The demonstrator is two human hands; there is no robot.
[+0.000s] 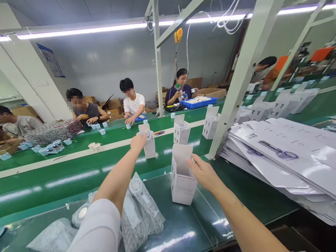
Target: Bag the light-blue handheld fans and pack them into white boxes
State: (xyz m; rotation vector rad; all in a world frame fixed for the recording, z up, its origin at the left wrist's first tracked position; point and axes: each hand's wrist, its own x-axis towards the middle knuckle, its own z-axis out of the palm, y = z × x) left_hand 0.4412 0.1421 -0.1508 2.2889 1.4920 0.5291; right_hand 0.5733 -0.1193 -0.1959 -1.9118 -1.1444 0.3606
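Note:
My left hand (pixel 138 141) reaches far out over the green conveyor. Its fingers are closed at the top edge of a small white carton (pixel 149 148) with a raised flap; the fingertips are partly hidden. Nearer to me, a second white carton (pixel 183 189) stands upright on the dark green worktop, its lid flap up and its top open. My right hand (pixel 206 172) pinches this carton's right upper edge. Beside my left forearm lie several clear bubble-wrap bags (pixel 143 206) with pale round-ended items inside.
A tall stack of flat printed white cartons (pixel 283 154) lies on the right, behind a slanted metal post (pixel 236 80). More open cartons (pixel 181 133) stand along the conveyor (pixel 86 175). Across it, several co-workers handle light-blue cups (pixel 102 131); a blue tray (pixel 199 102) holds white parts.

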